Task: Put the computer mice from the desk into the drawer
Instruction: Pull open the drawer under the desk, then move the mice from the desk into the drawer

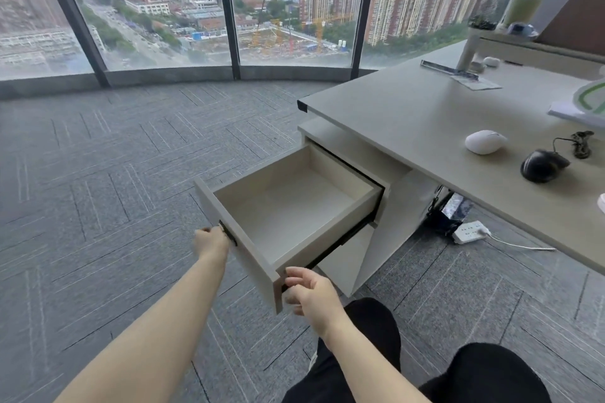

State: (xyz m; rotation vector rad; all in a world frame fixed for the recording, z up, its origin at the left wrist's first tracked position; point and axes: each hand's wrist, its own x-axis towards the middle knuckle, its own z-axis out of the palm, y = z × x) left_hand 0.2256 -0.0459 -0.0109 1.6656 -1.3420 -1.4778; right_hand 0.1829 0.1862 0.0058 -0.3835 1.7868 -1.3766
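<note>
The drawer (288, 206) stands pulled out from the cabinet under the desk (409, 114), and nothing shows inside it. The left hand (211, 240) is at the dark handle on the drawer's front panel, fingers curled against it; whether they fully grip it cannot be told. The right hand (311, 293) sits at the drawer's near right corner, fingers loosely bent and touching the panel's edge, holding nothing. Up and to the right of the drawer, 2 mice lie on the desk top: a white mouse (485, 141) and, just beside it nearer the desk's front edge, a black mouse (543, 165) whose cable (581, 144) coils behind it. Nothing lies between the mice and the drawer but bare desk top. Below the desk, right of the drawer, a white power strip (468, 232) rests on the grey carpet (98, 173). The person's dark-clothed knees (376, 330) are just below the drawer.
</note>
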